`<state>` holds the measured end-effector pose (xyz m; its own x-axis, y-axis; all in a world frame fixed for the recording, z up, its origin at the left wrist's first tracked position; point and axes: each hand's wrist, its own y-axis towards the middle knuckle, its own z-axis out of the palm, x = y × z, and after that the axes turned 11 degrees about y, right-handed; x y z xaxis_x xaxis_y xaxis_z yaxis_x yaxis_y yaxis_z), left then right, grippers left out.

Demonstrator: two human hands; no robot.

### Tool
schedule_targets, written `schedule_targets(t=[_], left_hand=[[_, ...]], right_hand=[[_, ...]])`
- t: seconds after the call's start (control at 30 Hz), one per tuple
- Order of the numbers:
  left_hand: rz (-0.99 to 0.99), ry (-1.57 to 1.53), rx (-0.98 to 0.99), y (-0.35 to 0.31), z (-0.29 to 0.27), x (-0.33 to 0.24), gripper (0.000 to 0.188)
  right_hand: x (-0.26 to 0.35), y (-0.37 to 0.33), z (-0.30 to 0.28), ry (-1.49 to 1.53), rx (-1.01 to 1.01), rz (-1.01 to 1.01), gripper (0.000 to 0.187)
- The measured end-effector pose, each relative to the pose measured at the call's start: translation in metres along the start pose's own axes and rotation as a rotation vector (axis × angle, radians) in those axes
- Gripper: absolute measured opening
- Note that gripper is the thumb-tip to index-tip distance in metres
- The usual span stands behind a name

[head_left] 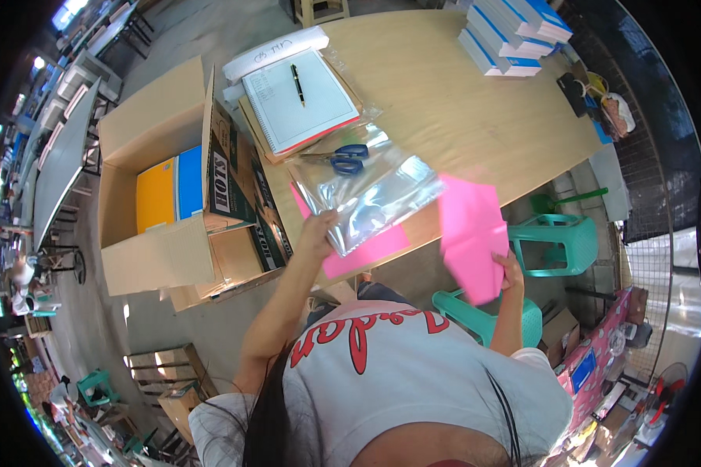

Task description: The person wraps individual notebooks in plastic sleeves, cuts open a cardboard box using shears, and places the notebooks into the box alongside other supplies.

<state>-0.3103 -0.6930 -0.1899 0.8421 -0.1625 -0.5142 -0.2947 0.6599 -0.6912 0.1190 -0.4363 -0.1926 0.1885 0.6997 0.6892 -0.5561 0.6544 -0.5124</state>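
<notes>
My left hand (319,233) is closed on the near left corner of a clear plastic sheet (385,191) that lies over the table's front edge. Beneath it, part of a flat pink sheet (378,247) shows. At the right, my right hand (509,272) grips the lower edge of a creased pink paper (475,229), held up beyond the table's front edge and slightly blurred. Blue-handled scissors (349,159) rest at the far end of the plastic. Behind them lies a spiral notebook (292,105) with a black pen (297,84) on top.
An open cardboard box (152,128) stands left of the table (413,86), holding yellow (156,194) and blue notebooks (188,183). A white roll (276,53) lies behind the spiral notebook. Stacked books (510,39) occupy the far right. Green stools (557,241) stand right of the table.
</notes>
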Motion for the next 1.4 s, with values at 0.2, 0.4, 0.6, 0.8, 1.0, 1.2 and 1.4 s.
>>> schedule_targets(t=[0.2,0.4,0.6,0.8,1.0,1.2,1.4], left_hand=[[-0.025,0.097,-0.226,-0.047,0.057,-0.053,0.019],[-0.026,0.058,-0.119,-0.042,0.062,-0.051,0.017],[0.303,0.371,-0.121,0.007,-0.007,0.018,0.036],[0.362,0.763,-0.302,0.01,-0.044,0.047,0.064],[0.402,0.878,0.401,-0.173,-0.052,-0.101,0.066],[0.946,1.17,-0.887,-0.264,-0.248,-0.274,0.043],[0.659,1.545,-1.548,-0.263,-0.436,-0.39,0.079]], right_hand=[[0.011,0.023,0.079,-0.279,0.241,0.345,0.058],[-0.03,0.115,0.176,-0.411,0.266,0.374,0.05],[-0.104,0.169,0.179,-0.221,-0.017,0.007,0.038],[-0.026,0.17,0.098,-0.287,-0.417,-0.435,0.028],[0.032,0.082,0.344,-0.24,0.03,-1.074,0.027],[-0.026,-0.017,0.653,-1.048,1.293,-1.118,0.04],[-0.247,0.048,0.856,-1.978,1.648,-0.85,0.05]])
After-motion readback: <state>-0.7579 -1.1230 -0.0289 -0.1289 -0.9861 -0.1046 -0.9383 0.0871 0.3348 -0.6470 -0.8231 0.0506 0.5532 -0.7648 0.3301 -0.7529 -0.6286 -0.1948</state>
